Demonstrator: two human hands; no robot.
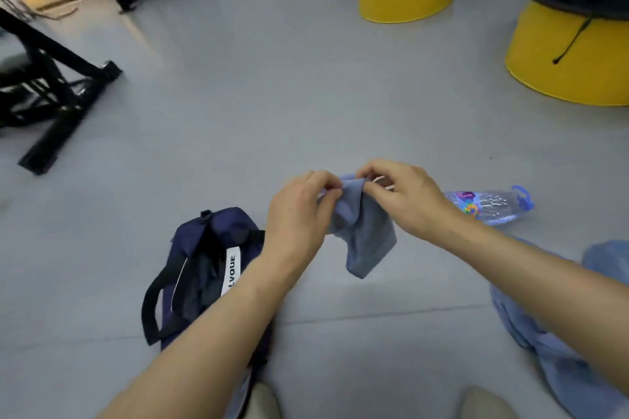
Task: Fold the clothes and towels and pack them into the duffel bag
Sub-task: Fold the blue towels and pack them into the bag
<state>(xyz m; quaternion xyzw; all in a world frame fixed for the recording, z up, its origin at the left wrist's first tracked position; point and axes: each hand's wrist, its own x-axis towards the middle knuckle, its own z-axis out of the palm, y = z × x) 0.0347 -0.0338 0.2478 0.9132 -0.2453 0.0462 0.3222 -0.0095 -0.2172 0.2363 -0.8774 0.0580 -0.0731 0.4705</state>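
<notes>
Hands (299,214) (405,197) are pinching towel (364,238) mid-frame, folding barely started; bag (204,269) lower left open, shirt (561,333) lower right waiting unfolded.

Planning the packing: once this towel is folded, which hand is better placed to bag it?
Left. The left hand and right hand both pinch the towel, but the bag lies just below the left forearm, away from the right.
</notes>
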